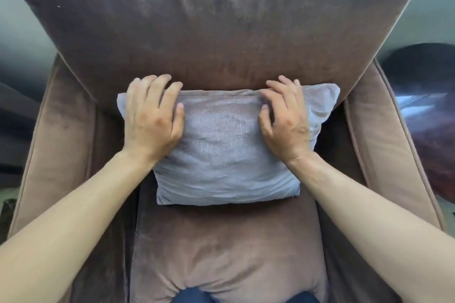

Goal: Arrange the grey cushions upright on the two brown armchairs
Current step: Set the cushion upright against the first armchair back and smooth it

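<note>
Grey cushion (pixel 221 150) upright against armchair (pixel 221 32) backrest; left hand (pixel 152 118), right hand (pixel 286 123) grip clamped on top edge.

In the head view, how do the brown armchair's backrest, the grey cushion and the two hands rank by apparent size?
1. Brown velvet armchair backrest
2. Grey square fabric cushion
3. Left hand and right hand: alike, so unranked.
</note>
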Available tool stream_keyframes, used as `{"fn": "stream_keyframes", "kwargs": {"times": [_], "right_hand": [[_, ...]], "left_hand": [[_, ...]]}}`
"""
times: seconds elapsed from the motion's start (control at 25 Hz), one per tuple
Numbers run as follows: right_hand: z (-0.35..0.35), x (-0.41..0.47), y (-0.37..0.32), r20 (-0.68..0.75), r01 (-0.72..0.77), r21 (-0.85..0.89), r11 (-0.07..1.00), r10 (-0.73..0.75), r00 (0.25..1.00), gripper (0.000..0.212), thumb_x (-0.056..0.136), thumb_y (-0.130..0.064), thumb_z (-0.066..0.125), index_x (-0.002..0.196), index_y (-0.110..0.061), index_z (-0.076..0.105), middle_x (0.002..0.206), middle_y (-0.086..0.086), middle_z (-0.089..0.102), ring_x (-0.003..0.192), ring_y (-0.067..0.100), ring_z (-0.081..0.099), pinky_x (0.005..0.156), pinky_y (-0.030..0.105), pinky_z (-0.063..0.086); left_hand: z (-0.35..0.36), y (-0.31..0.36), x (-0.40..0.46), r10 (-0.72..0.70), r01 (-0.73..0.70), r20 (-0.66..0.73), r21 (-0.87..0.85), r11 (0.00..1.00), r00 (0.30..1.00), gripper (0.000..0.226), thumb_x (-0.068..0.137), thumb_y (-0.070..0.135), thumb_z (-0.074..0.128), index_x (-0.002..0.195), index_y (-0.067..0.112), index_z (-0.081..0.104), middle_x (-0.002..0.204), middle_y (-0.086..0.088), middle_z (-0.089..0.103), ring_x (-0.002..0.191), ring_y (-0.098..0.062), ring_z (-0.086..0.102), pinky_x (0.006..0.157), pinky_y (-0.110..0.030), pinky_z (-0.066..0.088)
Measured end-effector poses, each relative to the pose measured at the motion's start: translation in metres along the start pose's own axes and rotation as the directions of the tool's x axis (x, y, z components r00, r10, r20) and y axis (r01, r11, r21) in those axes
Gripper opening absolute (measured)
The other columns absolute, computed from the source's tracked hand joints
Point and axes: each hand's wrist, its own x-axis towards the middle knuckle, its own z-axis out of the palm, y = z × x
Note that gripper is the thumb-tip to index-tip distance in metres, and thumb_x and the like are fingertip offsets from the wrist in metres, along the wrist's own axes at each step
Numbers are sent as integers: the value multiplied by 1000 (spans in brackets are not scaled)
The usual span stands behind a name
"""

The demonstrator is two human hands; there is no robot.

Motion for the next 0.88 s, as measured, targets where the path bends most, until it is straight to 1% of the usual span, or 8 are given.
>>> {"fn": "stream_keyframes", "kwargs": {"times": [0.24, 0.4, 0.48, 0.6, 0.68, 0.76, 0.8, 0.88], "right_hand": [[1, -11, -6, 371, 366, -137, 920, -295, 880, 54, 104, -40, 48, 150, -14, 45, 158, 9, 41, 150, 33, 32, 121, 56, 25], [-53, -28, 93, 342, 7, -459, 889, 169, 924, 61, 107, -46, 31, 157, -11, 30, 164, 14, 29, 151, 41, 21, 120, 63, 14], [-54, -31, 91, 156, -290, -348, 892, 360, 920, 57, 107, -39, 35, 148, 0, 39, 154, 24, 37, 146, 47, 26, 119, 65, 15], [-33, -18, 50, -4, -268, -76, 960, 269, 963, 46, 103, -30, 47, 139, -1, 48, 139, 22, 48, 135, 37, 42, 120, 48, 26], [-30, 3, 42, -130, -569, 148, 809, 586, 800, 48, 99, -32, 51, 139, -6, 48, 135, 16, 50, 129, 27, 46, 112, 30, 32], [-28, 12, 50, -22, -822, 355, 445, 883, 468, 45, 97, -37, 49, 132, -9, 55, 126, 8, 58, 118, 24, 54, 98, 24, 36], [-27, 12, 55, 75, -861, 380, 338, 917, 393, 39, 98, -38, 48, 120, -9, 61, 115, 5, 63, 108, 21, 58, 90, 25, 38], [-27, 14, 63, 140, -863, 407, 298, 914, 381, 28, 101, -36, 47, 90, -12, 58, 89, -2, 60, 86, 15, 54, 78, 27, 40]], "left_hand": [[11, 6, -29, 271, -320, 437, 41, 947, 858, 69, 106, 54, 22, 160, 10, 22, 167, -12, 27, 156, -30, 21, 126, -56, 18], [-20, -94, -60, -100, -13, 345, 311, 950, 933, 66, 106, 53, 28, 157, 11, 32, 168, -11, 26, 153, -40, 24, 117, -64, 19], [-31, -98, -63, -201, 127, 257, 275, 953, 945, 60, 106, 48, 36, 145, 2, 42, 160, -25, 34, 145, -48, 32, 115, -63, 24], [-20, -64, -32, -405, 402, 168, 55, 914, 899, 55, 103, 49, 44, 133, 3, 48, 136, -25, 51, 125, -42, 48, 104, -55, 38], [-12, -50, -6, -780, 817, 246, -206, 539, 576, 55, 95, 56, 52, 121, 7, 52, 125, -17, 57, 121, -37, 54, 100, -47, 43], [-9, -49, 0, -790, 845, 584, -506, -172, 189, 42, 92, 48, 66, 106, 10, 58, 117, -8, 67, 116, -28, 65, 95, -42, 52], [-5, -53, -3, -745, 770, 650, -550, -324, 151, 31, 92, 40, 72, 98, 11, 64, 110, -6, 71, 111, -25, 69, 91, -39, 55], [-5, -59, -8, -778, 771, 581, -600, -212, 238, 25, 92, 33, 73, 75, 17, 66, 84, 1, 68, 88, -15, 67, 82, -33, 54]]}}
